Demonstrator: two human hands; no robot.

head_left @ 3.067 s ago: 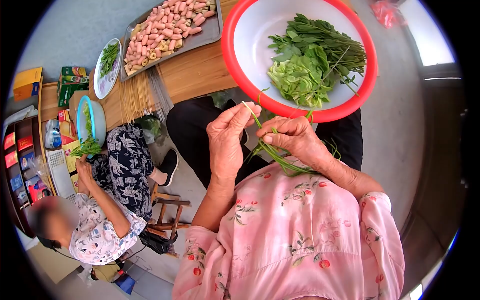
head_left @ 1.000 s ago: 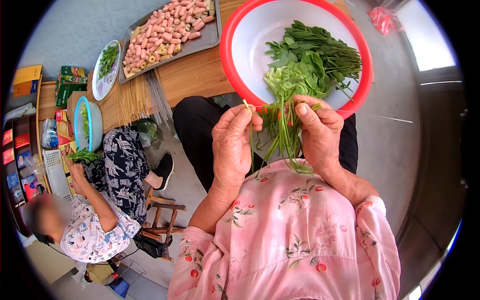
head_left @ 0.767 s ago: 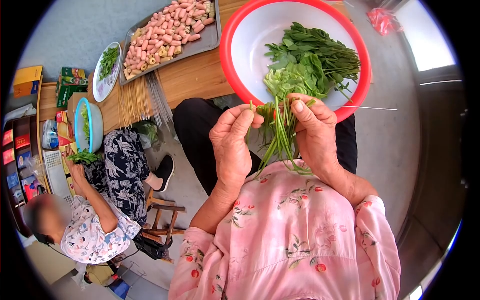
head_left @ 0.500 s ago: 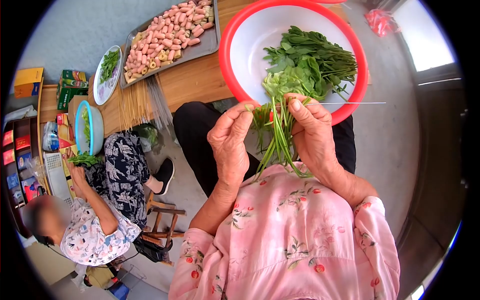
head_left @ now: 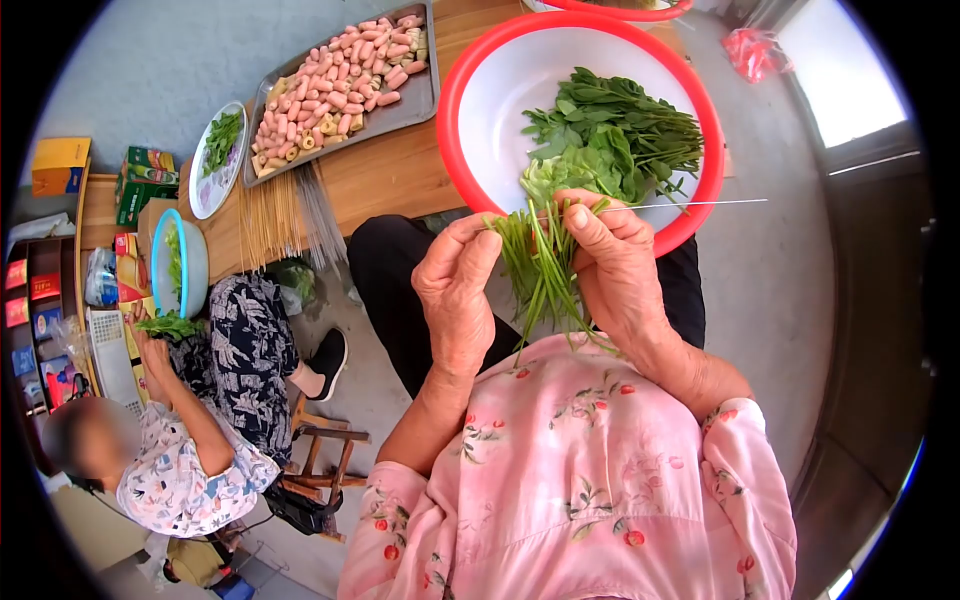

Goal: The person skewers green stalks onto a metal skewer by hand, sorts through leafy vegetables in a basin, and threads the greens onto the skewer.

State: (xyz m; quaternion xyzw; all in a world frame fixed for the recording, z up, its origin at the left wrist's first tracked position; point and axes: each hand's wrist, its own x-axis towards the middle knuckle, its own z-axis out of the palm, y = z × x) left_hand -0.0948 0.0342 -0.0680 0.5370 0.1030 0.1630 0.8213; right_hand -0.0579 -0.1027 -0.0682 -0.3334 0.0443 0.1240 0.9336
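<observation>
A thin metal skewer (head_left: 735, 202) runs sideways through a bunch of leafy green stems (head_left: 540, 270), which hang down between my hands. My left hand (head_left: 458, 290) is closed, thumb and forefinger pinched at the skewer's left end, beside the stems. Closed too, my right hand (head_left: 620, 260) pinches stems against the skewer, whose bare length sticks out to the right. Just beyond the hands is a white basin (head_left: 495, 130) with a red rim, holding more leafy greens (head_left: 630, 125). Part of the skewer is hidden by stems and fingers.
On the wooden table (head_left: 385, 165) are a metal tray (head_left: 405, 110) of pink sausage-like pieces, bamboo skewers (head_left: 268, 220), metal skewers (head_left: 322, 220) and an oval plate (head_left: 205, 185) of greens. At left, a co-worker (head_left: 200, 460) holds greens near a blue-rimmed basin (head_left: 195, 265).
The stems on the skewer have spread out and now reach my left fingertips. The view has shifted slightly; both hands remain pinched in nearly the same place.
</observation>
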